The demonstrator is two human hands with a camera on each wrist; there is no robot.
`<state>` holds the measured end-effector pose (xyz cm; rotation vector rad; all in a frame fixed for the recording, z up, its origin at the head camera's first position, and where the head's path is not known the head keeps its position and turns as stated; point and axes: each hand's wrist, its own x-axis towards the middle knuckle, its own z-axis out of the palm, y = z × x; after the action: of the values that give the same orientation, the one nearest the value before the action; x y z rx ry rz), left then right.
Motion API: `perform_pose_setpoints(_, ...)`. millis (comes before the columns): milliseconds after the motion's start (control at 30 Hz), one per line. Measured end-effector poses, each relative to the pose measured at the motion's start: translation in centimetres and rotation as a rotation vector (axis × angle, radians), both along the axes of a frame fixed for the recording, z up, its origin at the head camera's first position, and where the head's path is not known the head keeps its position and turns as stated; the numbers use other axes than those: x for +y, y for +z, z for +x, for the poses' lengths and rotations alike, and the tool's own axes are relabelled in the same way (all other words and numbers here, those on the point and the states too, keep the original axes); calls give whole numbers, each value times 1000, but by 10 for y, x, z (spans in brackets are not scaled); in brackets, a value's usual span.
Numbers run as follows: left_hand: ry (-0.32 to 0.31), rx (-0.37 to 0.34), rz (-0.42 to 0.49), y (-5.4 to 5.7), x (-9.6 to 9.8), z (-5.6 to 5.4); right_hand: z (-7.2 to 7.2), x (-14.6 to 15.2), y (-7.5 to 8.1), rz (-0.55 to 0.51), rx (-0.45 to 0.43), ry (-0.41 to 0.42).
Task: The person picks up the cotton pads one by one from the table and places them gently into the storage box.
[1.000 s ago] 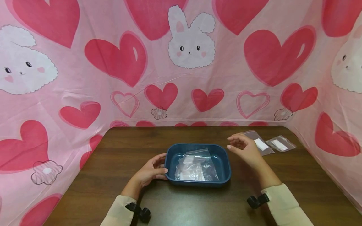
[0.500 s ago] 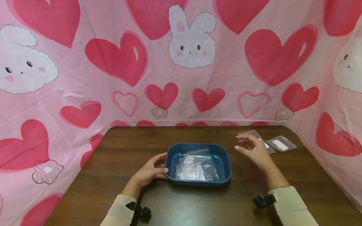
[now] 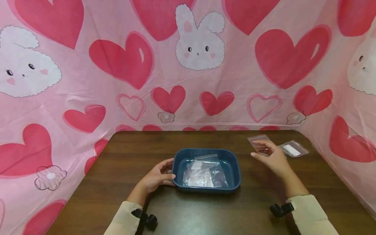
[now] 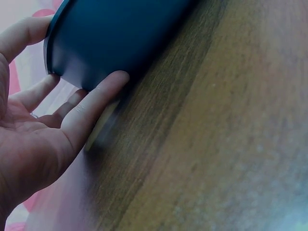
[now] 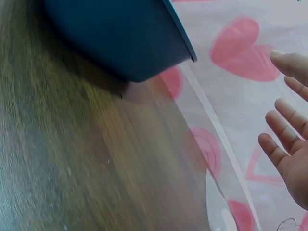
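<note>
My left hand (image 3: 157,176) holds the left end of a blue plastic tub (image 3: 205,190), with the thumb at the near corner and the fingers along the end wall. In the left wrist view, the fingers (image 4: 98,98) lie against the tub's outer wall (image 4: 110,38). Several clear zip bags (image 3: 201,176) with white pieces inside lie overlapping in the tub. My right hand (image 3: 273,160) hovers over the table's right side, fingers loosely bent and holding nothing. It partly hides a zip bag (image 3: 255,139). The right wrist view shows its fingers (image 5: 281,127) spread.
A second zip bag (image 3: 293,149) with a white piece lies just right of the covered one, toward the back right of the brown wooden table (image 3: 141,143). Pink cloth with hearts and rabbits (image 3: 199,49) hangs behind and at both sides.
My right hand has moved right, away from the tub, and now overlaps the nearer loose zip bag. The left hand and the tub have stayed in place.
</note>
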<state>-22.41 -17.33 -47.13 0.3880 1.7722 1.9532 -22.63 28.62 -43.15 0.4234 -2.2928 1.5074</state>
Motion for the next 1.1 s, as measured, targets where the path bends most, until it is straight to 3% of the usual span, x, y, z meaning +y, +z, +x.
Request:
perform_pose_setpoints(367, 2, 4, -4, 0, -1, 2, 5, 14, -5, 58, 11, -38)
perform_pose_setpoints(667, -2, 0, 10, 1, 1, 1, 4, 33, -15, 12, 34, -65)
perform_pose_setpoints(1100, -5, -4, 14, 0, 0, 0, 8, 54, -27, 48, 2, -136)
